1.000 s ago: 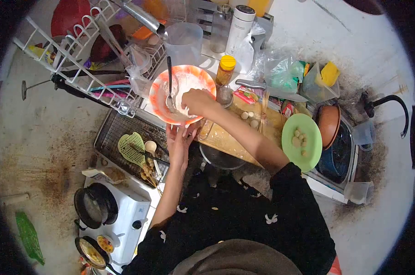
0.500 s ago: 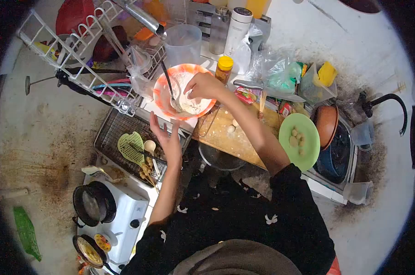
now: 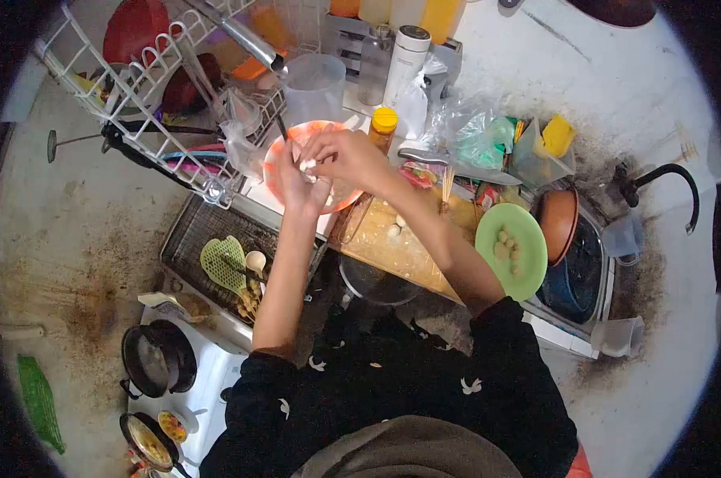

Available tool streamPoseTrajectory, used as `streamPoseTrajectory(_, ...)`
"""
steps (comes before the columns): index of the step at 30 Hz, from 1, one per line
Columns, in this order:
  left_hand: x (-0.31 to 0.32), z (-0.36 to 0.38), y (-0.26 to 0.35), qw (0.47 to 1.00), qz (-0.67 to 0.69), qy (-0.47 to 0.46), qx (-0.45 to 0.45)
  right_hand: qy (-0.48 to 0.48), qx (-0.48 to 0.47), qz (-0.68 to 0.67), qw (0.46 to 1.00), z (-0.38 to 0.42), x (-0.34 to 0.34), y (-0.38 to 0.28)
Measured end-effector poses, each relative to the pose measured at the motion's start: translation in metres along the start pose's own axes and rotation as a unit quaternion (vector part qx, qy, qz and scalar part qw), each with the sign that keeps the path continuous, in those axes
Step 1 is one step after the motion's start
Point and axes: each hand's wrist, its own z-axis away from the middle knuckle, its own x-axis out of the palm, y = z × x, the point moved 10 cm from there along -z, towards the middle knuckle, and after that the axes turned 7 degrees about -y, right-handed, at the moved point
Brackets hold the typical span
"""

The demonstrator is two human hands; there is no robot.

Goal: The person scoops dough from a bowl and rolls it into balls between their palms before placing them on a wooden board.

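Note:
Over the orange-and-white bowl [image 3: 273, 182], my two hands meet around a small piece of white dough [image 3: 308, 166]. My left hand [image 3: 303, 190] is raised palm inward and supports the dough at its fingers. The fingers of my right hand [image 3: 348, 159] are bent and pinch the same dough from the right; its exact shape is partly hidden. A dark spoon handle [image 3: 281, 127] sticks up from the bowl behind my left fingers. Small pale dough balls [image 3: 394, 230] lie on the wooden board [image 3: 376, 253], and several more rest in the green plate [image 3: 522, 275].
A knife [image 3: 464, 169], skewers [image 3: 448, 185] and a yellow-lidded jar [image 3: 383, 127] stand or lie behind the board. At left are a white dish rack [image 3: 149, 95], a tray with a green slotted spatula [image 3: 223, 263], and a stove with pans [image 3: 157, 358]. The sink [image 3: 595, 319] is right.
My right hand has come up out of the bowl with dough. My left hand, spread below the bowl before, has risen to meet it over the bowl.

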Motion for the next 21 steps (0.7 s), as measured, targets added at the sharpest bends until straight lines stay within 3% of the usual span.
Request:
streamPoseTrajectory(2,0.018,-0.007,-0.011,0.984,0.043,-0.174,-0.010,0.002,0.019,0.066,0.998,0.011,-0.002,-0.011)
streamPoseTrajectory(4,0.011,-0.009,-0.013,0.985,0.043,-0.166,-0.008,0.018,-0.096,0.274,0.957,0.019,0.002,-0.041)
streamPoseTrajectory(7,0.008,-0.002,-0.008,0.993,-0.012,-0.115,0.023,0.090,-0.100,0.306,0.942,0.032,-0.001,-0.052)
streamPoseTrajectory(9,0.009,0.007,-0.006,0.999,0.000,-0.045,0.024,0.108,-0.094,0.266,0.953,0.032,0.001,-0.048)
streamPoseTrajectory(10,0.002,0.002,-0.006,0.999,0.001,-0.045,0.025,0.126,-0.089,0.225,0.962,0.032,-0.002,-0.045)
streamPoseTrajectory(12,0.008,-0.008,-0.006,0.985,0.033,-0.167,0.030,0.090,-0.087,0.236,0.964,0.030,0.005,-0.044)
streamPoseTrajectory(13,0.011,-0.005,-0.005,0.985,0.033,-0.168,0.029,0.054,-0.085,0.246,0.964,0.029,0.012,-0.042)
streamPoseTrajectory(21,0.014,0.003,-0.007,0.989,-0.071,-0.118,0.052,0.046,-0.011,0.158,0.986,0.013,-0.007,-0.020)
